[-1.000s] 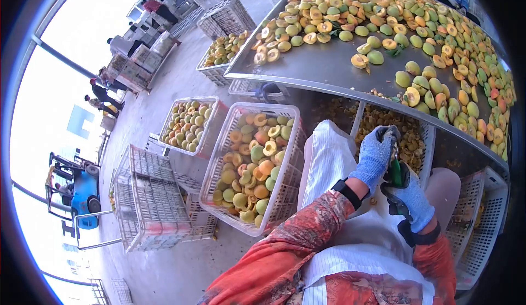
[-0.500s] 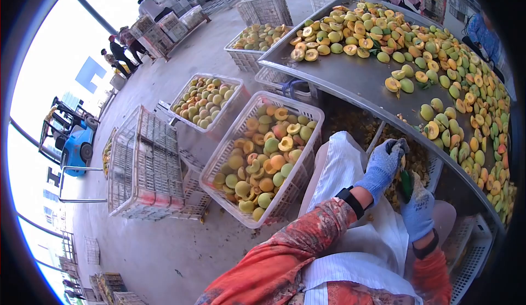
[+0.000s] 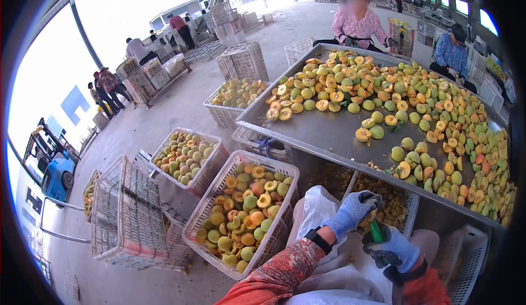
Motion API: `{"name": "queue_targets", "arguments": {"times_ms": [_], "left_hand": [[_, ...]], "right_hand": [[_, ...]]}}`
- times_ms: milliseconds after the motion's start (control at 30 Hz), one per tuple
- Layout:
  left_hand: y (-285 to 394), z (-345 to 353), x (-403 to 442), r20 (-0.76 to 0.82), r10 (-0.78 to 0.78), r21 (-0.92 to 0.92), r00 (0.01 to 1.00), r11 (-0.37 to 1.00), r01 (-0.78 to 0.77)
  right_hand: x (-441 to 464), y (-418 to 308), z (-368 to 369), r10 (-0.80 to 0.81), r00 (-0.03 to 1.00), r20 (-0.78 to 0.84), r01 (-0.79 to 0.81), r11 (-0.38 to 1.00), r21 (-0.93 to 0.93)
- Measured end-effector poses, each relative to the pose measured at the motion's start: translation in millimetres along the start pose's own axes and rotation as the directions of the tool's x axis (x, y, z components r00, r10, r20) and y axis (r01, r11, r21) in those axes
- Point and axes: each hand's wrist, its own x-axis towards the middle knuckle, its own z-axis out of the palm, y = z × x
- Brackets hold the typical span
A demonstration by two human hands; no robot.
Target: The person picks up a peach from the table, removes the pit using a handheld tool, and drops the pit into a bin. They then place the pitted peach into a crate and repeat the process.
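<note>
The green handle [image 3: 376, 232] sits lower right of centre, wrapped firmly in my right grip [image 3: 392, 248], its long axis steep, top end tipped up-left toward my left grip [image 3: 355, 213]. That one is just above, fingers curled; I cannot tell what they hold. Beyond are a crate [image 3: 412, 217] of scraps and the bench [image 3: 329, 133] with cut fruit [image 3: 402, 169].

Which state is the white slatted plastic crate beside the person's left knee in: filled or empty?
Filled: in the crate, round yellow and green fruits, some visibly halved, lie piled, hiding its floor.
</note>
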Motion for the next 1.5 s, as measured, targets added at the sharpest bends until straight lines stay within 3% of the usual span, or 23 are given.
{"name": "queue_targets", "arguments": {"times_ms": [67, 133, 200, 300, 333, 367, 400, 433, 500, 567, 733, 800, 867, 933, 1000, 1033, 1100, 1133, 1167, 1200, 1367, 1467, 1500], "left_hand": [[2, 9, 1, -0.087, -0.077, 0.001, 0.993, 0.997, 0.077], [-6, 20, 4, -0.248, 0.078, 0.105, 0.966, 0.993, -0.054], [-11, 26, 11, -0.211, -0.032, -0.106, 0.977, 0.994, 0.009], [12, 33, 22, 0.013, -0.314, -0.297, 0.949, 0.905, 0.304], [13, 36, 27, 0.076, -0.366, -0.280, 0.928, 0.885, 0.372], [15, 45, 30, 0.044, -0.377, -0.224, 0.925, 0.899, 0.377], [13, 51, 32, -0.010, -0.379, -0.172, 0.925, 0.912, 0.372], [-2, 54, 36, 0.039, -0.370, -0.151, 0.928, 0.916, 0.372], [-30, 60, 48, -0.143, -0.044, -0.090, 0.989, 0.995, 0.032], [-21, 64, 46, -0.045, -0.003, -0.035, 0.999, 0.999, 0.001], [-2, 57, 49, 0.242, -0.140, 0.127, 0.960, 0.986, 0.112], [0, 63, 47, 0.252, -0.115, 0.030, 0.961, 0.993, 0.111], [8, 73, 40, 0.223, -0.031, 0.052, 0.974, 0.998, 0.020], [-14, 70, 50, 0.244, -0.081, 0.035, 0.966, 0.997, 0.075], [-9, 70, 46, 0.199, -0.211, -0.042, 0.957, 0.974, 0.224], [6, 89, 37, 0.159, -0.132, -0.189, 0.978, 0.969, 0.162], [-4, 75, 45, 0.239, -0.152, -0.127, 0.959, 0.974, 0.187], [11, 70, 47, 0.267, -0.254, 0.061, 0.929, 0.967, 0.247], [5, 76, 50, 0.287, -0.040, -0.059, 0.957, 0.996, 0.060], [20, 82, 49, 0.290, -0.144, -0.154, 0.946, 0.969, 0.195], [9, 82, 63, 0.336, 0.009, -0.056, 0.942, 0.998, 0.010], [12, 84, 66, 0.342, -0.082, -0.030, 0.936, 0.995, 0.098], [-17, 80, 69, 0.432, -0.049, -0.476, 0.900, 0.836, 0.274]], "right_hand": [[-2, -1, 2, -0.068, 0.993, -0.092, 0.061, 0.995, -0.075], [0, 6, 2, -0.143, 0.978, -0.151, 0.107, 0.969, -0.224], [1, 8, -4, -0.143, 0.981, -0.132, 0.116, 0.975, -0.191], [3, 30, -26, -0.164, 0.984, -0.076, 0.157, 0.984, -0.087], [-3, 28, -27, -0.229, 0.965, -0.131, 0.197, 0.956, -0.217], [17, 53, -37, -0.362, 0.910, -0.200, 0.225, 0.839, -0.495], [26, 65, -38, -0.503, 0.808, -0.308, 0.097, 0.629, -0.771], [32, 72, -42, -0.456, 0.830, -0.320, 0.130, 0.717, -0.684], [22, 62, -47, -0.417, 0.841, -0.346, 0.161, 0.802, -0.576], [-5, 43, -49, -0.129, 0.982, -0.137, 0.130, 0.992, -0.002], [-14, 50, -59, -0.106, 0.994, 0.013, 0.103, 0.985, 0.138], [-29, 40, -53, -0.190, 0.982, -0.010, 0.188, 0.964, 0.188], [-32, 43, -52, -0.147, 0.989, 0.031, 0.131, 0.942, 0.309], [-34, 48, -51, -0.150, 0.987, 0.052, 0.123, 0.931, 0.344], [-29, 52, -48, -0.249, 0.967, -0.047, 0.253, 0.948, 0.194], [-26, 54, -47, -0.241, 0.969, -0.044, 0.245, 0.939, 0.241], [-25, 57, -54, -0.194, 0.981, -0.016, 0.189, 0.930, 0.316], [-22, 57, -55, -0.156, 0.988, -0.008, 0.149, 0.925, 0.349], [-21, 58, -57, -0.204, 0.979, 0.011, 0.180, 0.885, 0.430], [-20, 58, -58, -0.249, 0.968, 0.014, 0.208, 0.834, 0.511], [-15, 58, -66, -0.270, 0.963, 0.012, 0.213, 0.786, 0.581], [-8, 64, -71, -0.288, 0.958, -0.002, 0.231, 0.764, 0.603], [-6, 62, -72, -0.377, 0.926, 0.025, 0.292, 0.757, 0.584]]}}
